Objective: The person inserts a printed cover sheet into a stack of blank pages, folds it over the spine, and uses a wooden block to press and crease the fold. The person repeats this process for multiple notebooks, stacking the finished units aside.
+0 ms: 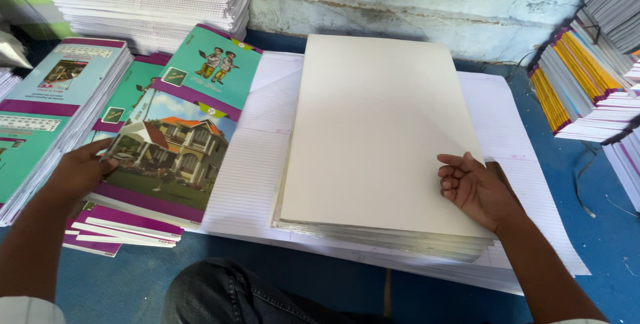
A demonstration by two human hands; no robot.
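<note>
We see left hand [80, 167] w/ fingers spread flat on the top printed cover [175, 137], house pic, teal w/ purple bands, atop a cover stack. Right hand [475, 187], fingers loosely curled, holding nothing, rests on cream sheet stack [373, 131] over lined paper [257, 164].

Under the left hand [79, 169]: printed cover sheet [177, 134], rectangular, teal and purple, picturing a house and two figures. Left of that hand: stack of similar teal-and-purple covers [47, 107]. Well beyond the right hand [475, 187]: no labels, signs or screens seen.
</note>
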